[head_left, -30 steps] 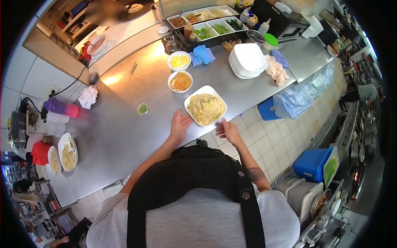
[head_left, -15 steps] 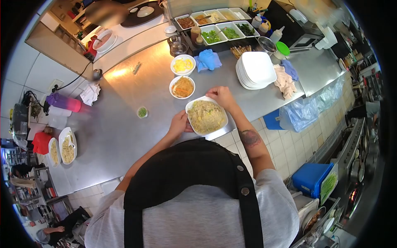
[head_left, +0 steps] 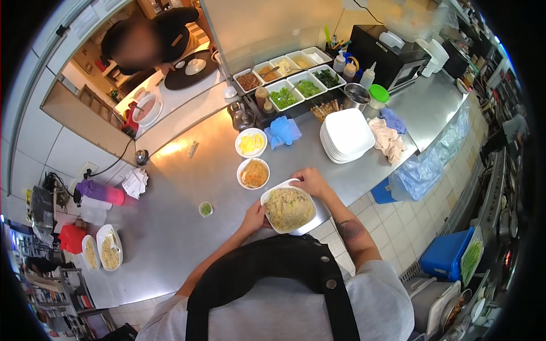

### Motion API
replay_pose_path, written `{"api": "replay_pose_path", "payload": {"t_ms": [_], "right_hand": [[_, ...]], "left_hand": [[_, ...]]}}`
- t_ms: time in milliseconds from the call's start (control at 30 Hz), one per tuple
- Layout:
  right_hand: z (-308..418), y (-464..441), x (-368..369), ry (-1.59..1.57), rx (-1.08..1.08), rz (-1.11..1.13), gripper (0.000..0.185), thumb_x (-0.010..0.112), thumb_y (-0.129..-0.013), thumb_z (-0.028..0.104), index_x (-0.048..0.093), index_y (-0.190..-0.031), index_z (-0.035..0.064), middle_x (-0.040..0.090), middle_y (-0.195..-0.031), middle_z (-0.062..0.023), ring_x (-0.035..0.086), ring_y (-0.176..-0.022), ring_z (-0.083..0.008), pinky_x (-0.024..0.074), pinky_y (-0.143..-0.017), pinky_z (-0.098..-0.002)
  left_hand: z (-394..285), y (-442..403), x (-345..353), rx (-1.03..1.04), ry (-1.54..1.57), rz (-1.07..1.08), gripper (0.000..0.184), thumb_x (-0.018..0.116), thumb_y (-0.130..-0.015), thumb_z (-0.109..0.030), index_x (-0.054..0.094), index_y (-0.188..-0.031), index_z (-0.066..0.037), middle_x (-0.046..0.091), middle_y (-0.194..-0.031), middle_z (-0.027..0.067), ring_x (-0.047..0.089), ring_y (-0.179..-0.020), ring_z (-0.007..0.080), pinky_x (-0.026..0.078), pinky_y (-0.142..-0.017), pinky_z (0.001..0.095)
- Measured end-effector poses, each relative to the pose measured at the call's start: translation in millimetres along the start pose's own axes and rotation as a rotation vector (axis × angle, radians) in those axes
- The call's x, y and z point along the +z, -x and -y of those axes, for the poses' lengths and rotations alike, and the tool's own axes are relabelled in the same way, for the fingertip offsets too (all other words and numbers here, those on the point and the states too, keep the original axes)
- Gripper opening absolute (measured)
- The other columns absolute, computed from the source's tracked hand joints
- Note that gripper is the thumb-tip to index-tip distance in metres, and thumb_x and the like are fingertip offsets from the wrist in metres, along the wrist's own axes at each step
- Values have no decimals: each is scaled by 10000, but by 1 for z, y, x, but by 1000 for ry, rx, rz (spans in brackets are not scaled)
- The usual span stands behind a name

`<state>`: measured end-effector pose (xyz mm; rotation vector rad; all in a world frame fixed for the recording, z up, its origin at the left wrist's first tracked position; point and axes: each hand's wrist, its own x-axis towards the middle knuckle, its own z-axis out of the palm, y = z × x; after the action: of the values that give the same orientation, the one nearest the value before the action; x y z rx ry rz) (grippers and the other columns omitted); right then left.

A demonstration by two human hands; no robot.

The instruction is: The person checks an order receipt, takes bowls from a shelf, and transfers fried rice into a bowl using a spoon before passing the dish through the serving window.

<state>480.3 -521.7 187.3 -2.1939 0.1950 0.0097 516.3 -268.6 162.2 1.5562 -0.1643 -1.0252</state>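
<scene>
Rice [head_left: 291, 209] fills a dish [head_left: 275, 188] at the near edge of the counter [head_left: 170, 227], the left hand [head_left: 256, 215] clamped on its left side, the right hand [head_left: 311, 183] pinching its far rim; a bowl [head_left: 239, 178] stands just beyond, plates [head_left: 348, 132] stacked to the right.

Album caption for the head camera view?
Left hand and right hand hold a white dish of rice at the counter.

Right hand [head_left: 311, 183] from near corner to far rim of the dish [head_left: 277, 188].
</scene>
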Motion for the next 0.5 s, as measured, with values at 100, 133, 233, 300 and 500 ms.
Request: {"api": "replay_pose_path", "payload": {"t_ms": [100,133,233,300,500], "right_hand": [[-4,2,9,20,21,-54,224,689,-682,188,694,-856,47,662,-818,-172,648,-750,-295,502,-690,-363],[-10,-1,14,47,16,-59,234,690,-672,192,693,-855,47,662,-819,-173,647,-756,-299,502,-692,-366],[-28,-8,24,139,19,-64,274,689,-638,203,688,-861,44,660,-807,-174,642,-773,-314,502,-703,-382],[-23,-6,13,112,5,-26,290,696,-624,183,684,-878,43,658,-788,-163,640,-755,-309,504,-704,-370],[-3,14,-20,-95,36,-69,237,692,-683,110,676,-907,36,647,-740,-85,607,-671,-164,492,-653,-278]], "left_hand": [[2,-2,1,27,-1,-4,362,339,-939,-159,394,-1284,-62,589,-996,141,654,-669,236,573,-533,354],[-1,0,2,16,-24,-14,361,342,-939,-159,396,-1282,-61,588,-1000,139,654,-677,238,573,-538,357],[4,-7,-3,32,-82,0,346,339,-945,-150,394,-1273,-55,585,-1009,154,658,-708,264,582,-568,379],[8,-11,-8,33,-122,36,340,336,-948,-145,391,-1269,-46,585,-1008,158,660,-722,271,586,-583,383],[-5,0,-4,-48,-36,69,349,350,-936,-177,393,-1260,-55,589,-998,133,652,-723,240,577,-588,363]]}}
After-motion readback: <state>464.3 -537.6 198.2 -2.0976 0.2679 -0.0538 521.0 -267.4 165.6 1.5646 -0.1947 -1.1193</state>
